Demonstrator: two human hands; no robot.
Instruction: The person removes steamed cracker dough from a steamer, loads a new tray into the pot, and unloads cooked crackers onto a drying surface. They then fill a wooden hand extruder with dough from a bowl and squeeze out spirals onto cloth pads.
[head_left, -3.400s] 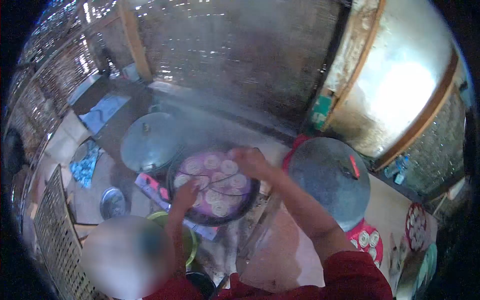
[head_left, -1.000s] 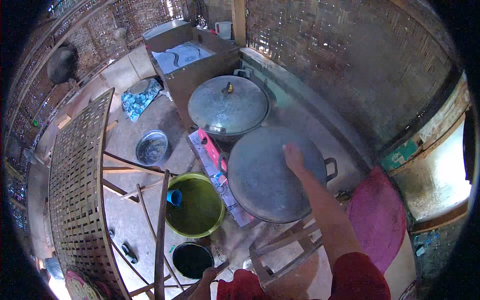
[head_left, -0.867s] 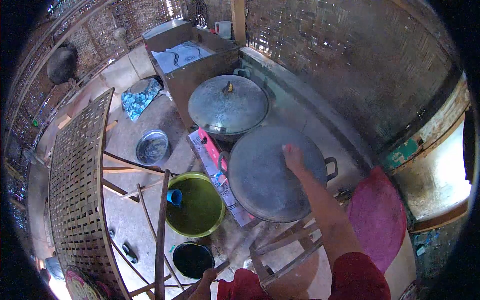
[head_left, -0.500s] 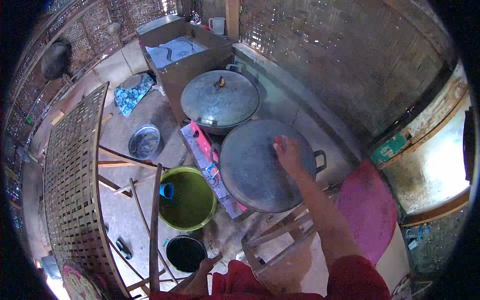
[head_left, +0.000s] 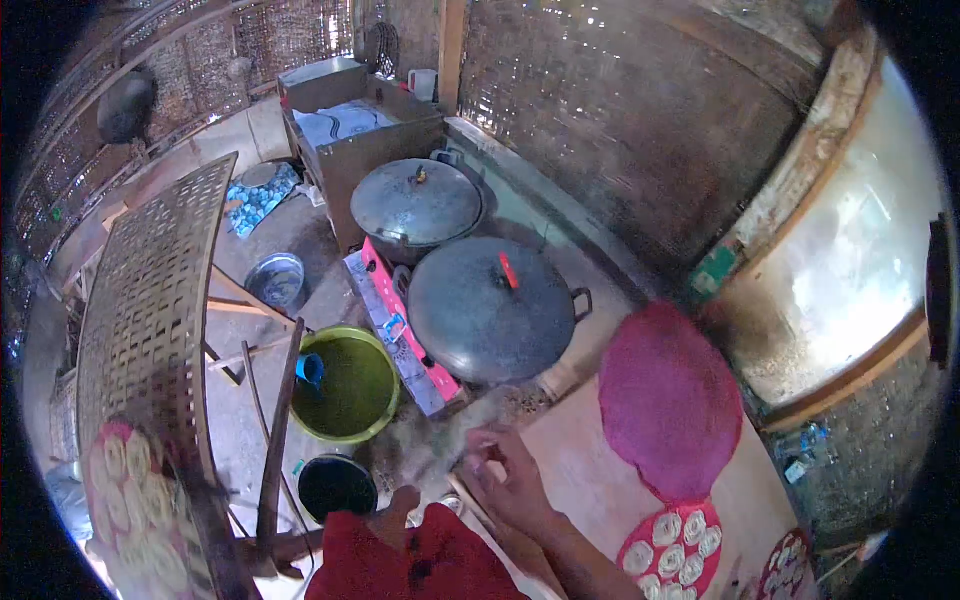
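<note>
The right hand (head_left: 505, 485) is above the near edge of the pale desk (head_left: 565, 445), fingers curled in toward the thumb; whether it grips something, I cannot tell. The left hand (head_left: 400, 508), blurred and partly hidden beside the red shirt (head_left: 410, 555), is near the black bucket (head_left: 338, 488); its grasp cannot be made out. Well apart from both, the large pot's domed lid (head_left: 485, 320) with its red handle (head_left: 508, 270) sits over the pink stove (head_left: 432, 372). A magenta mat (head_left: 670, 395) lies on the desk, just beside a pink tray (head_left: 683, 543) of white coils (head_left: 671, 558).
</note>
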